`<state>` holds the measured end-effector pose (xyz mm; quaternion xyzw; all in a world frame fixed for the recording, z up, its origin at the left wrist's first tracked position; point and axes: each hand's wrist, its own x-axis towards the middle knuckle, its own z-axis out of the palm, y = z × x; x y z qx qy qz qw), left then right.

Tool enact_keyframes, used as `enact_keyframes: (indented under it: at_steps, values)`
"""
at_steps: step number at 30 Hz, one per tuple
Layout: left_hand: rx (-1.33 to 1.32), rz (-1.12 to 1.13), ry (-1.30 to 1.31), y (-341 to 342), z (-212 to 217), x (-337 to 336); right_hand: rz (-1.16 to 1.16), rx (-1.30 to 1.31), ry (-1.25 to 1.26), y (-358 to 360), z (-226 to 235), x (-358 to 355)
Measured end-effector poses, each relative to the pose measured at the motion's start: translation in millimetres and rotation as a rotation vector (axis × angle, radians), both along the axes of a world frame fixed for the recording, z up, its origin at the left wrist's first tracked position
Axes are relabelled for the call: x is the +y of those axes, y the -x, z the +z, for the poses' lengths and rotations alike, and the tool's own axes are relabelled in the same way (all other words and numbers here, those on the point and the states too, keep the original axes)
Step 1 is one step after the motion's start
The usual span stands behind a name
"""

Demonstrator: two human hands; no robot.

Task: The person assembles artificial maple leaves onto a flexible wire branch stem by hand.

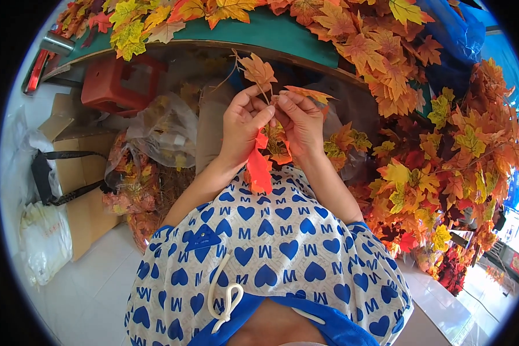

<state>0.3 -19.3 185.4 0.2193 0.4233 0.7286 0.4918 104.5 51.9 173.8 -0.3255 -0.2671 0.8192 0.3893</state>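
Note:
Both of my hands are raised in front of my chest, close together at an artificial maple-leaf spray. My left hand (242, 121) is closed, its thumb and fingers pinching the thin stem. An orange leaf (258, 70) stands up above it, and a red leaf (260, 173) hangs below. My right hand (303, 122) pinches the spray just beside the left fingertips; the exact spot is hidden by the fingers. Another orange leaf (309, 93) sticks out over the right fingers.
Ahead lies a green-topped table (236, 36) heaped with autumn leaves. A large bunch of orange and yellow leaves (438, 150) crowds my right side. To my left are a red plastic stool (118, 86), a bagged leaf bundle (134, 173) and an open cardboard box (89, 202).

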Motion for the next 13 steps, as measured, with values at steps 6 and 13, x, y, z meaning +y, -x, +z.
enact_keyframes:
  at_steps: [6,13]
  values:
    - [-0.012,0.014,0.002,-2.1,-4.5,2.1,0.002,0.026,0.024,-1.9,-7.9,0.5]
    - [-0.006,-0.014,0.020,-2.6,-4.8,1.8,-0.021,0.070,0.090,-3.1,-12.6,-0.2]
